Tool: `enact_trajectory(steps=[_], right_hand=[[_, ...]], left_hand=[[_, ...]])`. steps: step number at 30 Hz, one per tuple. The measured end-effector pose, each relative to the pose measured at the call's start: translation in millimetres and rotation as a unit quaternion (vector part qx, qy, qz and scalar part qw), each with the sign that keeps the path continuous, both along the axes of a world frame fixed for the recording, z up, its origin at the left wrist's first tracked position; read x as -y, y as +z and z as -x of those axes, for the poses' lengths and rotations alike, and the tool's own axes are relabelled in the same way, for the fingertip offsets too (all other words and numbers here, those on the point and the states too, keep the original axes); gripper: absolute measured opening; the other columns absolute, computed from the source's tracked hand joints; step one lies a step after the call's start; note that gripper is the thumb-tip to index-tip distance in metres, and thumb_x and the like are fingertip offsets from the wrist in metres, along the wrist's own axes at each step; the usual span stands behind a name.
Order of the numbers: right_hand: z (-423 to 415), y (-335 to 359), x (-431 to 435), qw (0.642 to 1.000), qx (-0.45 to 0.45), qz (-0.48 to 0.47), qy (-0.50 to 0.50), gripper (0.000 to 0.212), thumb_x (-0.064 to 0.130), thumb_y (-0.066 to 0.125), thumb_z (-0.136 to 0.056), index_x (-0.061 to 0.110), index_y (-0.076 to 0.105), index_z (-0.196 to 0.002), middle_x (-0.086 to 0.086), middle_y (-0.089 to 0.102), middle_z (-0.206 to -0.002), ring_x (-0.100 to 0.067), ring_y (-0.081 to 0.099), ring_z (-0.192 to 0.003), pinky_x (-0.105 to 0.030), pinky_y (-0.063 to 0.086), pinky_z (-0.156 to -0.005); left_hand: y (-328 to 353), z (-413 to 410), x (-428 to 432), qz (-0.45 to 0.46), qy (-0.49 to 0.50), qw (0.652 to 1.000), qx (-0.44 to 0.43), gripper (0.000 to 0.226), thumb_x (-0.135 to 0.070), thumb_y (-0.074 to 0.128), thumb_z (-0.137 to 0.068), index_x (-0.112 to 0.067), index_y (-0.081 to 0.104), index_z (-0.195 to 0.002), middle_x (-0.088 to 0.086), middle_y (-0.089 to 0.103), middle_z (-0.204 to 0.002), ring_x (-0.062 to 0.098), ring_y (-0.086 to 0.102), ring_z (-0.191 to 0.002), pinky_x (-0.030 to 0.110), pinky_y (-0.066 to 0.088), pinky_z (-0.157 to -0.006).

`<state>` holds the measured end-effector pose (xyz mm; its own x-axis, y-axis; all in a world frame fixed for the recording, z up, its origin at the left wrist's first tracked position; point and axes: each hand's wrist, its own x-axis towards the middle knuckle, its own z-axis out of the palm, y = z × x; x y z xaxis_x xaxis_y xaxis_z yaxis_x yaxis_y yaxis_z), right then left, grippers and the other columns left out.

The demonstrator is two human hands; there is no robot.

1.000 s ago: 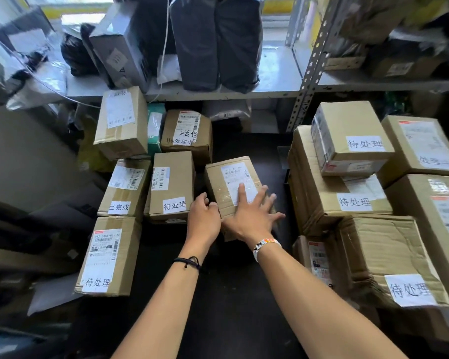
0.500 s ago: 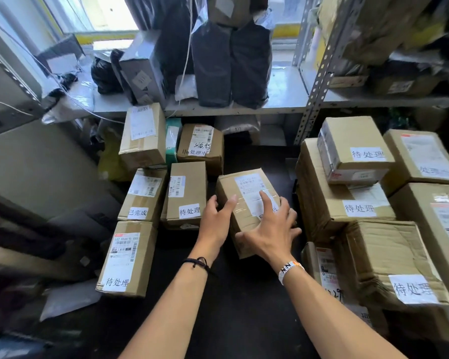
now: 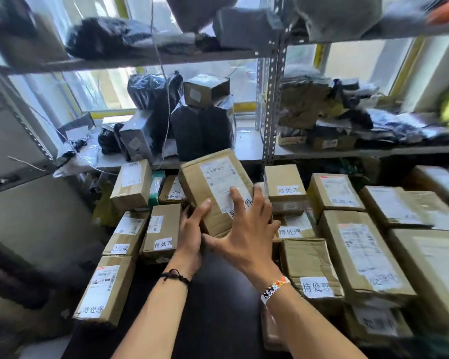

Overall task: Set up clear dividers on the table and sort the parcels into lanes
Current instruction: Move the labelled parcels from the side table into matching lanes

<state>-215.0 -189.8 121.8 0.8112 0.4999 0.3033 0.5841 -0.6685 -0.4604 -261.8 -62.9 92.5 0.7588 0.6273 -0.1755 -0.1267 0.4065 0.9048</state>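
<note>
A brown cardboard parcel (image 3: 210, 187) with a white shipping label is lifted and tilted above the dark table (image 3: 218, 301). My left hand (image 3: 192, 237) holds its lower left edge from below. Over the parcel's right side lies my right hand (image 3: 244, 234), fingers spread and wrapped onto the label. On the left, a row of labelled parcels (image 3: 161, 229) lies flat on the table. A stack of labelled boxes (image 3: 358, 255) fills the right side. No clear dividers are visible.
A metal shelf (image 3: 244, 149) behind the table carries black bags (image 3: 200, 130) and small boxes. A perforated upright post (image 3: 272, 99) stands just right of the lifted parcel. A grey cabinet (image 3: 24, 203) borders the left side.
Both hands have raised the parcel off the table and tipped it up. The view has swung upward, so more of the shelves shows.
</note>
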Motion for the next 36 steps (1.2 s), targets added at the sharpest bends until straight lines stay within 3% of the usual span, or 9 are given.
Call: enact_trajectory(steps=[5,10,15,19,21,26,31,36], right_hand=[[-9,45,58,0.998,0.060,-0.025,-0.015,0.123,0.099,0.054,-0.057,0.041,0.018,-0.159,-0.016,0.004,-0.169,-0.041,0.016,-0.151,-0.067,0.041,-0.101],[-30,76,122,0.988,0.094,-0.091,-0.081,0.117,0.088,0.065,-0.054,0.032,0.034,-0.152,-0.021,0.024,-0.157,-0.043,0.034,-0.134,-0.063,0.046,-0.094],[-61,88,183,0.979,0.121,-0.100,-0.132,0.117,0.090,0.067,-0.049,0.031,0.040,-0.147,-0.018,0.030,-0.150,-0.039,0.039,-0.126,-0.056,0.047,-0.087],[-89,85,232,0.972,0.130,-0.083,-0.178,0.119,0.089,0.070,-0.045,0.033,0.040,-0.145,-0.017,0.032,-0.149,-0.036,0.038,-0.124,-0.055,0.045,-0.086],[-99,82,252,0.969,0.124,-0.069,-0.202,0.122,0.086,0.075,-0.041,0.035,0.038,-0.145,-0.016,0.031,-0.150,-0.035,0.037,-0.126,-0.055,0.045,-0.088],[-126,83,295,0.961,0.092,-0.027,-0.260,0.125,0.082,0.079,-0.040,0.037,0.031,-0.147,-0.016,0.025,-0.152,-0.040,0.036,-0.130,-0.061,0.044,-0.094],[-148,78,342,0.954,0.068,0.018,-0.293,0.127,0.088,0.076,-0.043,0.036,0.026,-0.148,-0.018,0.024,-0.151,-0.043,0.037,-0.132,-0.068,0.038,-0.102],[-185,80,375,0.949,0.077,-0.033,-0.303,0.125,0.085,0.069,-0.037,0.036,0.030,-0.146,-0.016,0.028,-0.148,-0.041,0.036,-0.130,-0.061,0.045,-0.097]], left_hand=[[45,-19,50,-0.044,-0.010,0.997,0.069,0.073,-0.044,0.083,-0.081,-0.013,0.060,-0.143,0.018,0.067,-0.138,0.041,0.064,-0.128,0.062,0.044,-0.113],[79,-52,113,-0.079,-0.031,0.989,0.123,0.055,-0.032,0.078,-0.091,-0.014,0.061,-0.140,0.019,0.070,-0.133,0.043,0.068,-0.121,0.057,0.056,-0.099],[88,-92,180,-0.067,-0.065,0.986,0.136,0.061,-0.033,0.079,-0.089,-0.013,0.059,-0.142,0.018,0.068,-0.136,0.041,0.064,-0.127,0.065,0.043,-0.114],[85,-126,232,-0.050,-0.107,0.982,0.147,0.052,-0.026,0.076,-0.093,-0.012,0.061,-0.140,0.018,0.069,-0.134,0.039,0.066,-0.125,0.059,0.047,-0.112],[81,-141,252,-0.037,-0.134,0.979,0.149,0.049,-0.024,0.074,-0.095,-0.012,0.061,-0.140,0.017,0.069,-0.135,0.039,0.065,-0.126,0.055,0.051,-0.108],[74,-184,294,-0.020,-0.184,0.975,0.126,0.045,-0.028,0.076,-0.091,-0.018,0.066,-0.134,0.009,0.075,-0.125,0.028,0.074,-0.113,0.032,0.061,-0.076],[68,-215,337,-0.012,-0.227,0.968,0.109,0.063,-0.029,0.081,-0.087,-0.013,0.056,-0.142,0.013,0.074,-0.126,0.037,0.072,-0.114,0.054,0.059,-0.090],[77,-247,370,-0.018,-0.250,0.964,0.086,0.067,-0.040,0.082,-0.085,-0.022,0.054,-0.143,0.006,0.075,-0.125,0.032,0.075,-0.109,0.038,0.059,-0.062]])
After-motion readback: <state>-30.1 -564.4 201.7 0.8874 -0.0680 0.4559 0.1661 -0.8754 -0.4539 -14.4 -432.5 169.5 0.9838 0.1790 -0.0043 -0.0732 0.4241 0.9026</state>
